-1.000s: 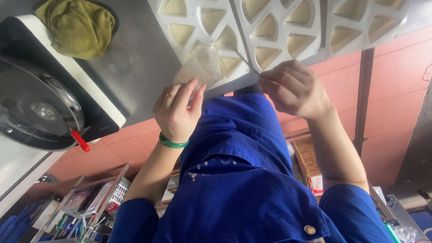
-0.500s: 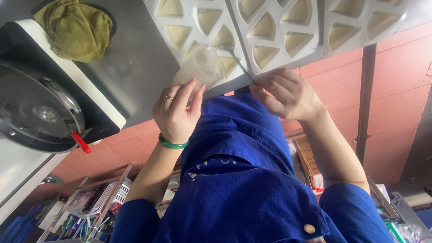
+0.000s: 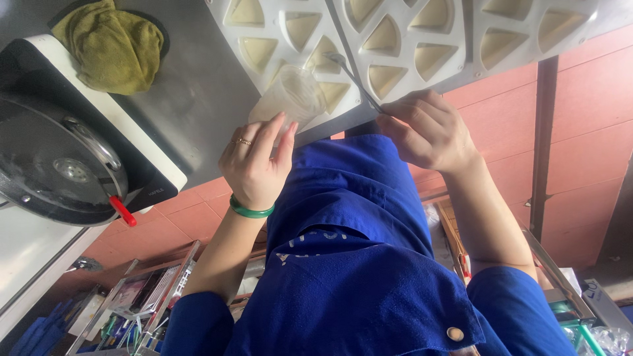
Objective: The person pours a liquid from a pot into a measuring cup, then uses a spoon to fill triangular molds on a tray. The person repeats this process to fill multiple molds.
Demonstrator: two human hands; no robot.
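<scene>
The steel table [image 3: 198, 99] runs beyond both sets of fingertips, and on it, just past them, lies the white mould tray [image 3: 369, 59], its wedge-shaped cavities filled with pale cream; well out to the far side of the left hand's knuckles sits a round cooker with a glass lid [image 3: 59, 158], and beyond that a crumpled olive cloth [image 3: 112, 46]. The left hand [image 3: 254, 165] has its fingers curled around a clear plastic cup [image 3: 290, 99] holding a creamy liquid, clamped on its wall; the cup is tipped over the tray's near edge, directly above the fingertips. The right hand [image 3: 428, 128] has its fingers pinched together on the handle of a thin metal spoon [image 3: 353, 76].

A second ago that hand was bunched at the tray's edge with no spoon visible; since then the spoon has come out, and its bowl now sits beside the cup's mouth, over a cavity. A green bangle [image 3: 250, 211] circles the left wrist; a ring [image 3: 244, 141] sits on one finger.
</scene>
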